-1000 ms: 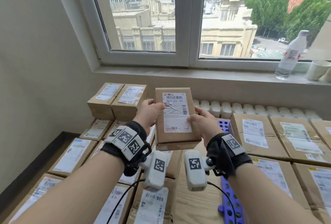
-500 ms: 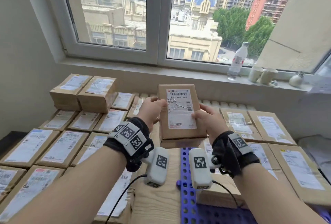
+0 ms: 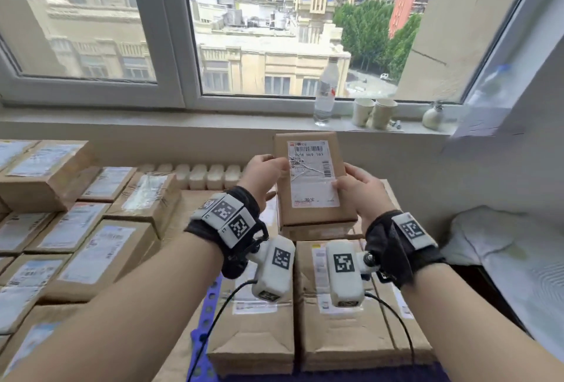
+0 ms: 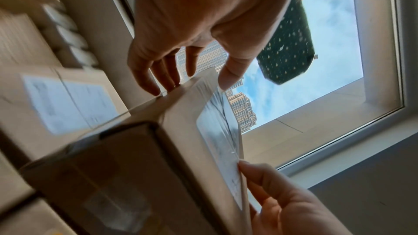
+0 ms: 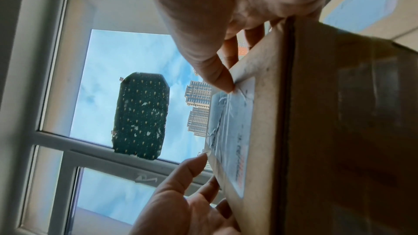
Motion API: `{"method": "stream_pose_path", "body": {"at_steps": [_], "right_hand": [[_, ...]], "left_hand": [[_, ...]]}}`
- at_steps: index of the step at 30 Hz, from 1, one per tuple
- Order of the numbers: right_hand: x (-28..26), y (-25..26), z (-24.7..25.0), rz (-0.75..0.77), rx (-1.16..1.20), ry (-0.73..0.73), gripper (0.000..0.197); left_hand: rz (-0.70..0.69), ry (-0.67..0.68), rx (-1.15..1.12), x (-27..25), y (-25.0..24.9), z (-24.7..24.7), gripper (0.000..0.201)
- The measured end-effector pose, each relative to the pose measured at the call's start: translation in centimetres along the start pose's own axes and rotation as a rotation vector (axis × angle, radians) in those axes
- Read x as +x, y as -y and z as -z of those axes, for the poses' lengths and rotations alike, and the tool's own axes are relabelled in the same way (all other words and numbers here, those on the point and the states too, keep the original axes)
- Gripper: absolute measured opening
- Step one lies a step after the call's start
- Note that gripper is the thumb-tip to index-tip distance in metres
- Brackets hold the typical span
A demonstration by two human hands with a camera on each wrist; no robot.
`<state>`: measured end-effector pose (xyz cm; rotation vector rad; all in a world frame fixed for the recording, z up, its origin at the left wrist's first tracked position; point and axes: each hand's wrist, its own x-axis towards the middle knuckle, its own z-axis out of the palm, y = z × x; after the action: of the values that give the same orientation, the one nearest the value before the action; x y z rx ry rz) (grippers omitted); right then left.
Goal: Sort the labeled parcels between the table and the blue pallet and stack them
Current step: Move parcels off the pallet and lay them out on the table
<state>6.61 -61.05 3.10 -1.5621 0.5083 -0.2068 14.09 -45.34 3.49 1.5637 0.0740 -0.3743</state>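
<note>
From my head view I hold the parcel label-up between my left hand and right hand, thumbs on its face, above the stacked boxes on the blue pallet beneath my wrists; it looks like stiff, light cardboard, best held by its long edges. My left wrist view adds what the head view hides: my fingers reach behind the parcel's far edge. My right wrist view shows my right thumb pressing the glossy, possibly slippery label.
</note>
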Motion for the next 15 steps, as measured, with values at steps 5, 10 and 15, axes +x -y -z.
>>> {"method": "stream_pose_path", "body": {"at_steps": [5,10,15], "right_hand": [[5.0,-0.6,7.0,-0.020,0.027,-0.023,0.043],[9.0,-1.6,11.7,-0.051,-0.029,-0.014,0.046],[11.3,-2.8,14.4,-0.068,-0.078,-0.007,0.037]], "left_hand": [[0.047,0.034,-0.023,3.0,0.5,-8.0,0.054],[0.090,0.034,-0.046,5.0,1.3,-13.3,0.054],[0.111,0.051,-0.038,6.4,2.1,-16.7,0.047]]}}
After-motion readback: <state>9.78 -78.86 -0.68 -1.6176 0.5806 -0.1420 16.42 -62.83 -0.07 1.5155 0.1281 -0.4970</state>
